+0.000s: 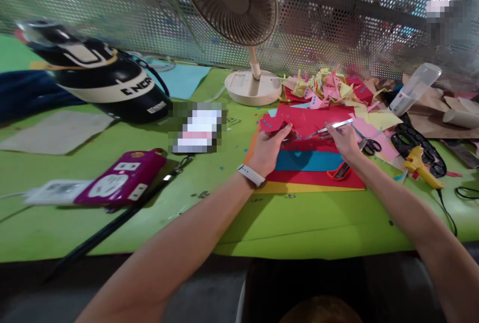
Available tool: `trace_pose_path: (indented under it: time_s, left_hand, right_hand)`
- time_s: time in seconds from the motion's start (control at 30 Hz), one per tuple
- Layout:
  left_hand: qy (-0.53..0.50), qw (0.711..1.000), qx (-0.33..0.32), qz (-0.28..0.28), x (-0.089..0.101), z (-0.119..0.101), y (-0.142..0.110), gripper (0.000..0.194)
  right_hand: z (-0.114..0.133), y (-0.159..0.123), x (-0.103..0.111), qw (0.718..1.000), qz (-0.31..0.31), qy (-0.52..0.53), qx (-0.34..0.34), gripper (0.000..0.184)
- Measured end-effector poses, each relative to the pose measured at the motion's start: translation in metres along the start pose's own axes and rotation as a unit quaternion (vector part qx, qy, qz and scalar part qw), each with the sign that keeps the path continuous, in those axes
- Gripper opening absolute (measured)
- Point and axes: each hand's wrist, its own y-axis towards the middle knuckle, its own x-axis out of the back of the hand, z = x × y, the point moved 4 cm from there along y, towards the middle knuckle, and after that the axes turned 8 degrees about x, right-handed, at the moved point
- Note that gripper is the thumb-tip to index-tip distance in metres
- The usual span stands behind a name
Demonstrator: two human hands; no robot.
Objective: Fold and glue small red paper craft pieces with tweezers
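My left hand (270,147), with a white watch on its wrist, rests on a stack of red, blue and yellow paper sheets (310,163), and its fingers pinch a small red paper piece (275,124). My right hand (344,139) is closed round a thin silver tool (329,128) that looks like tweezers, its tip pointing left toward the red piece. An orange cutter (339,171) lies on the stack just below my right wrist.
A desk fan (239,24) stands at the back. A heap of paper scraps (325,88) lies behind the stack. Scissors (368,144), a yellow glue gun (421,166), a black helmet (101,79) and a magenta power strip (119,181) sit on the green table (187,223).
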Motion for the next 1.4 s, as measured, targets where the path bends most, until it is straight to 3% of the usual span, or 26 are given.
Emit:
trace_pose_path:
  time_s: [1.0,1.4]
  left_hand:
    - [0.009,1.0,0.013,-0.001,-0.001,-0.001,-0.002,0.026]
    - [0.014,1.0,0.0,-0.006,0.0,0.0,-0.001,0.026]
  right_hand:
    - [0.005,-0.002,-0.007,0.996,-0.03,0.078,-0.029,0.027]
    - [0.016,-0.001,0.007,0.997,-0.069,0.018,-0.04,0.038]
